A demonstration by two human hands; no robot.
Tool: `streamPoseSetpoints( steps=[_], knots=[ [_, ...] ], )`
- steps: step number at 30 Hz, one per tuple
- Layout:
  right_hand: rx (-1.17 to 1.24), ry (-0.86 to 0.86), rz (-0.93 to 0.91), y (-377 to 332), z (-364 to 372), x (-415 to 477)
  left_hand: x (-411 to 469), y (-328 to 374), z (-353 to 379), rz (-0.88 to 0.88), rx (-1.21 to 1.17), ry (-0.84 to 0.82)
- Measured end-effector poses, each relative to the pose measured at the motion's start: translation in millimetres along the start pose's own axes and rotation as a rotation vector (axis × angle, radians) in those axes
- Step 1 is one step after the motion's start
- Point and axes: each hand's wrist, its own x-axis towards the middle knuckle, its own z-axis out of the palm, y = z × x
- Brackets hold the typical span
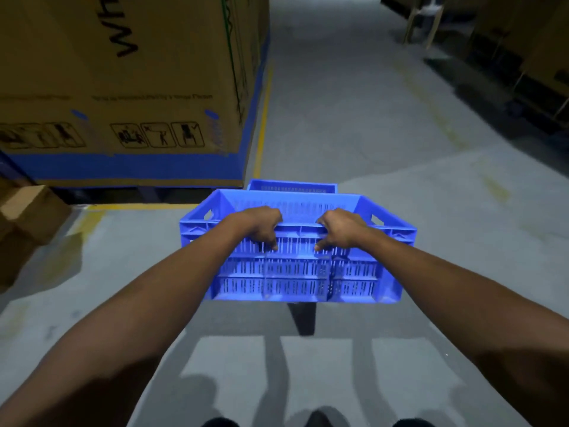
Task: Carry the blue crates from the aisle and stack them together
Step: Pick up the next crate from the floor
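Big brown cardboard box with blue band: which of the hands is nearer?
Left. Both hands grip the blue plastic crate: left hand toward the cardboard box, right hand farther from it.

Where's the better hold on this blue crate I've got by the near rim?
Probably the handle slots in its two short end walls, one hand from each side. The blue crate is wide; left hand and right hand both grip the near long rim, so its weight sits ahead of them.
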Motion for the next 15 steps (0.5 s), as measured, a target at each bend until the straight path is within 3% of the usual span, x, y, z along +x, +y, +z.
streamPoseSetpoints(
  steps=[6,15],
  knots=[
    [-0.021,0.019,0.034,-37,-161,-64,-85,34,-149,0.026,0.058,0.054],
    [-0.079,0.212,0.043,-103,-428,-153,-226,74,-409,0.096,0.101,0.206]
  ],
)
